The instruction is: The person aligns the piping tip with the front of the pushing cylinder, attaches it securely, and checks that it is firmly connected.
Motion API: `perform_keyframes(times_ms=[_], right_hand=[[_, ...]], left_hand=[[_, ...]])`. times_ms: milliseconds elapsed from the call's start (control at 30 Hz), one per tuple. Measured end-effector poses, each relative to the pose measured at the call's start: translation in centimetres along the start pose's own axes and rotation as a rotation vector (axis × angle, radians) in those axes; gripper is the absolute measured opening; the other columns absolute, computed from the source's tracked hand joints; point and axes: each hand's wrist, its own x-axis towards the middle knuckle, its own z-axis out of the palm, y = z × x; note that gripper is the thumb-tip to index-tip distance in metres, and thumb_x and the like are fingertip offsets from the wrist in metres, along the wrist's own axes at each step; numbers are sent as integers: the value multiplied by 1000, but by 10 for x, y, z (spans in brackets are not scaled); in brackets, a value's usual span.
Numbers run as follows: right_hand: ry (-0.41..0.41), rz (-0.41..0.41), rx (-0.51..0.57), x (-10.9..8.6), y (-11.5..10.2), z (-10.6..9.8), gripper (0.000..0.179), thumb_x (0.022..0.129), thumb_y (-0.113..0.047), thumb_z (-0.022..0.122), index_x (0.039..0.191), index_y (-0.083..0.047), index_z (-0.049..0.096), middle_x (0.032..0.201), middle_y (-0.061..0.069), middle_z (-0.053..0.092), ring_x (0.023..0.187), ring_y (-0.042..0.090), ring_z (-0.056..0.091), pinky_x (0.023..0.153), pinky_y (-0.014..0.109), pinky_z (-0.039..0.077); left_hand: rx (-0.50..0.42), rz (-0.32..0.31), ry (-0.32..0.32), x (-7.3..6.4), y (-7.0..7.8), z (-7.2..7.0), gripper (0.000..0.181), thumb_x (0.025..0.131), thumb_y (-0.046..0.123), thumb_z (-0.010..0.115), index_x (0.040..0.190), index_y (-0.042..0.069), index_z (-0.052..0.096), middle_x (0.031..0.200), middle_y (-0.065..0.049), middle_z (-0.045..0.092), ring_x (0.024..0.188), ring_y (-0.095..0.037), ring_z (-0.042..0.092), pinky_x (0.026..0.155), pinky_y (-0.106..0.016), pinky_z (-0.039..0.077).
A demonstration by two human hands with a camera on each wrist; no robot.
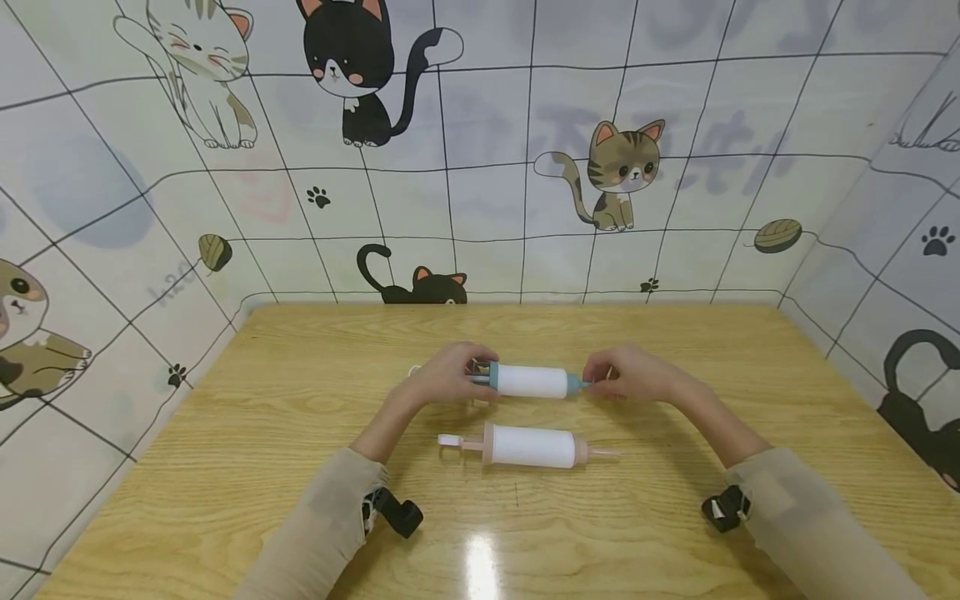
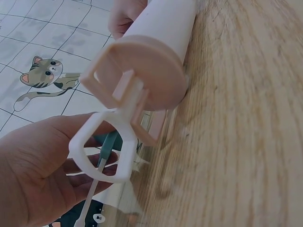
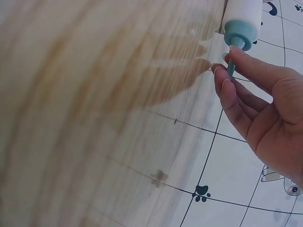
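Observation:
Two large plastic syringes lie parallel, each with a white barrel. The farther is a blue-ended syringe [image 1: 532,381], its narrow blue nozzle pointing right. My left hand [image 1: 452,372] grips its flanged back end; the plunger rod [image 2: 90,198] shows past the palm in the left wrist view. At the other end my right hand [image 1: 633,374] pinches the thin nozzle tip [image 3: 230,67] between thumb and fingers. Nearer me rests a pink-ended syringe [image 1: 534,447], untouched, with a clear pointed tip at right. Its white ring handle [image 2: 125,146] partly covers my left hand in the left wrist view.
Both syringes are on a wood-grain table [image 1: 300,500]. Behind it and at the sides stands a white grid-patterned backdrop [image 1: 487,200] printed with cartoon cats. Black wrist cameras [image 1: 401,512] sit at both sleeves.

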Motion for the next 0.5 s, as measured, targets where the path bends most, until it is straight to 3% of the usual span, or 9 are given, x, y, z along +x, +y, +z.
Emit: perform_keyframes(times_ms=[500], right_hand=[[-14,39,3,-3,-1,-3,13,96,-10,69,106,-2,67,95,6,67,85,22,67,67,30,55]], left_hand=[[-14,-44,-9,-3,-1,-3,67,86,34,81,138,1,57,126,-13,63,109,-29,61,91,-40,51]])
